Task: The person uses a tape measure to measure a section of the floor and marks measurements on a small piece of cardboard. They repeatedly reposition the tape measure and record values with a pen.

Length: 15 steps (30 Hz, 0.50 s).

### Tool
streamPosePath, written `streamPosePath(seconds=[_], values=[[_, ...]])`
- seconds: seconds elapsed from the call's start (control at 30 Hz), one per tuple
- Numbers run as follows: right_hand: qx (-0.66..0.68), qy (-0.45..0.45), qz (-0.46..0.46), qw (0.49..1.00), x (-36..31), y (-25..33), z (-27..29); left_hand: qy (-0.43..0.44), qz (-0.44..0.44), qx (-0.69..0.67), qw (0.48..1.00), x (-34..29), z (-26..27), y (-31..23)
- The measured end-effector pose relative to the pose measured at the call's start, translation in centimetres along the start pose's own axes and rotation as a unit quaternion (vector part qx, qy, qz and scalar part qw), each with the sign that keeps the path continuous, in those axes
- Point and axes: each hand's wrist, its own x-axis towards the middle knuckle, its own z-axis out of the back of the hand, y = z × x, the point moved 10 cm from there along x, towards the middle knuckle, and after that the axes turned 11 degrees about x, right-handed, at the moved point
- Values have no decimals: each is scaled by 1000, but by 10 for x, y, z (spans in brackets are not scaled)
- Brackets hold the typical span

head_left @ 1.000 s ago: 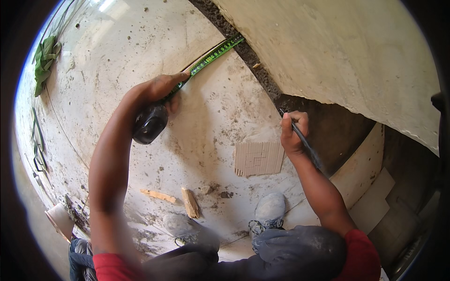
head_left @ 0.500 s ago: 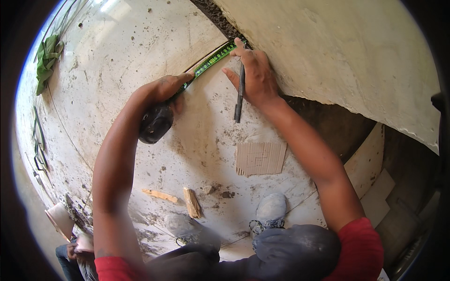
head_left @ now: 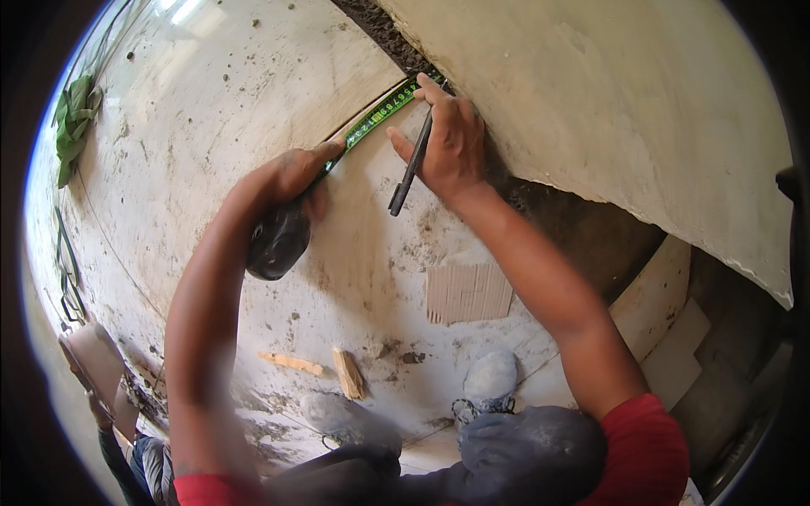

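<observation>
My left hand is closed round a tape measure, its rounded black case bulging out below the palm. The bright green blade runs up and right along the edge of a pale floor tile. At the blade's far end, by the wall, my right hand presses a finger down near the tip. A black pen is held in the same hand, slanting down and left over the floor. My right thumb stands apart from the blade.
Ribbed cardboard and two wood scraps lie near my shoes. A pale wall edges a dark soil gap and a dark opening. A green cloth lies far left. A person's sleeve shows lower left.
The pen's lower end has swung left in my right hand. Both hands stay at the tape. The other person at lower left has shifted, with a pale object raised.
</observation>
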Motion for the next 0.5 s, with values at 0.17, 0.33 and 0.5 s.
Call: streamPosePath(seconds=[0.17,0.33,0.5], values=[[53,-18,-3,998,-1,-5,4,-21,5,23,1000,-1,3,-1],[34,-12,6,999,1,-2,4,-29,-4,28,999,-7,6,-6],[49,-26,-13,998,4,-8,4,-30,-16,38,999,-7,7,-11]])
